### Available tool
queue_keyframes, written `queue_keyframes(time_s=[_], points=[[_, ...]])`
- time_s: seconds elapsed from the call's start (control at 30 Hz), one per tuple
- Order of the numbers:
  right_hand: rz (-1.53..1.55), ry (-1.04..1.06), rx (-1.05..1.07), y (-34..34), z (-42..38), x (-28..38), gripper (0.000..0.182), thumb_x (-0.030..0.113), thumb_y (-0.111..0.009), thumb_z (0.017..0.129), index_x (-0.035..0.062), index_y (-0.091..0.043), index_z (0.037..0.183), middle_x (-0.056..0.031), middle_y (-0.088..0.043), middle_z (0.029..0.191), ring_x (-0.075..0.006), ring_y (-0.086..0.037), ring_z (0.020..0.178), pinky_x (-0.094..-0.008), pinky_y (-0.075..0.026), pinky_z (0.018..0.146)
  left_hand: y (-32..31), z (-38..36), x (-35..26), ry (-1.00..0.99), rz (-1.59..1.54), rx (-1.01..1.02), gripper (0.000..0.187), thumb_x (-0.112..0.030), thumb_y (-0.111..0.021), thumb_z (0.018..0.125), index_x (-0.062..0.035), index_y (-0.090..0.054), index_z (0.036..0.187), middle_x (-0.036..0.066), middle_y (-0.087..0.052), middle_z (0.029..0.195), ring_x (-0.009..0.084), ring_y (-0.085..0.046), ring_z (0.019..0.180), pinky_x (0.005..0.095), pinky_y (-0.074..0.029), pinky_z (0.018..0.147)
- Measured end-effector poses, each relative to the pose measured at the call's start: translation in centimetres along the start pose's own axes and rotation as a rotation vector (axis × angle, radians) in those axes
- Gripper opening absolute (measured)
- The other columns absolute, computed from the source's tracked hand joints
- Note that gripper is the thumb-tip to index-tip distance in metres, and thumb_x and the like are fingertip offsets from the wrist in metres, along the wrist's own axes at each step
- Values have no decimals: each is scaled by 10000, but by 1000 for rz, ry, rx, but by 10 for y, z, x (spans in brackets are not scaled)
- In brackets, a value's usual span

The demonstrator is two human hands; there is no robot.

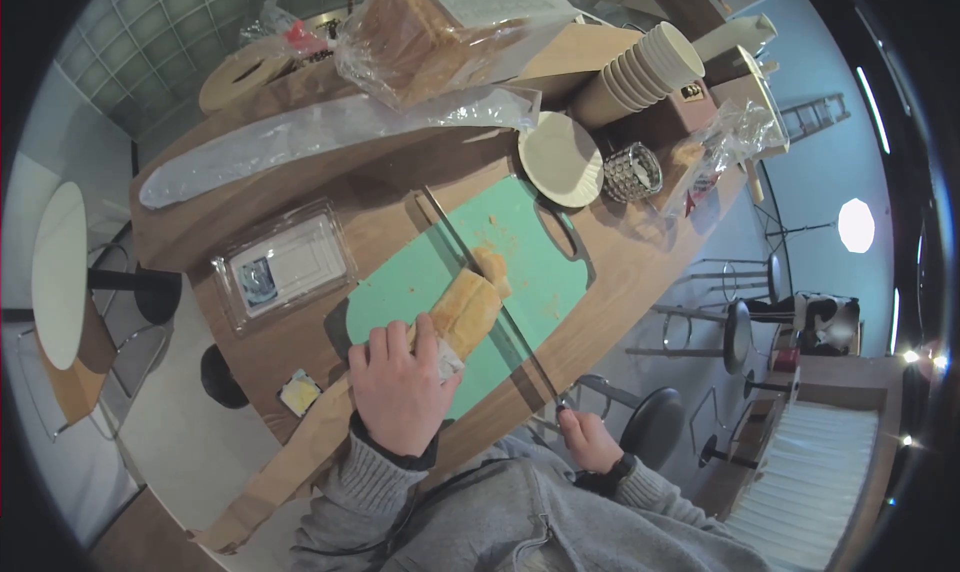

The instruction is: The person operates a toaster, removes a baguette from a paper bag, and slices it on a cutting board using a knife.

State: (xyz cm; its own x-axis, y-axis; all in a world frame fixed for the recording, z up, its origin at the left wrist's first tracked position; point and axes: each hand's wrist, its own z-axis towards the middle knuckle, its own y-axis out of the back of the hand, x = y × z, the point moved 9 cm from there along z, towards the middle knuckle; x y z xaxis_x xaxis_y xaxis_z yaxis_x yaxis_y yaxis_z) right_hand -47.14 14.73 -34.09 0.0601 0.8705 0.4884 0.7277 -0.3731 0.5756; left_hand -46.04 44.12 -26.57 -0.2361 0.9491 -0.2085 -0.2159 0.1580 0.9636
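A long loaf of bread (468, 310) lies on a green cutting board (545, 272), its near end still in a brown paper bag (300, 452). My left hand (400, 384) presses down on the loaf where it leaves the bag. My right hand (588, 439) grips the handle of a long knife (470, 257) at the counter's edge. The blade runs across the board and meets the loaf's far end. A cut piece of bread (491, 265) and crumbs lie just beyond the blade.
On the wooden counter (380, 207) are a clear plastic container (285, 267), a paper plate (560, 158), a patterned glass (632, 172), stacked paper cups (645, 72), a bagged sandwich loaf (430, 32) and a small yellow packet (300, 392). Bar stools (735, 332) stand to the right.
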Motion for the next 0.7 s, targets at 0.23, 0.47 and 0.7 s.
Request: queue_keyframes(time_s=[0.23,0.47,0.7], points=[[-14,-47,-9,12,-35,-21,588,524,-248,1003,103,-388,617,-2,-379,568,-155,-335,538,-368,-277,527,-2,0,7,93,-22,36,709,-552,-851,533,-178,-626,1092,30,-574,891,204,-546,826,368,-423,674],[-13,-31,2,6,-17,-17,547,449,-274,1014,107,-394,605,2,-377,535,-149,-340,500,-352,-283,504,-1,2,2,-1,-35,43,663,-447,-873,540,-141,-601,1061,34,-542,858,197,-531,809,347,-418,681],[80,-54,31,5,-2,7,666,555,-237,999,118,-370,514,-8,-337,458,-144,-315,450,-350,-248,507,-3,0,2,28,-14,55,652,-506,-847,577,-136,-606,1056,37,-540,867,199,-528,810,354,-418,676]])
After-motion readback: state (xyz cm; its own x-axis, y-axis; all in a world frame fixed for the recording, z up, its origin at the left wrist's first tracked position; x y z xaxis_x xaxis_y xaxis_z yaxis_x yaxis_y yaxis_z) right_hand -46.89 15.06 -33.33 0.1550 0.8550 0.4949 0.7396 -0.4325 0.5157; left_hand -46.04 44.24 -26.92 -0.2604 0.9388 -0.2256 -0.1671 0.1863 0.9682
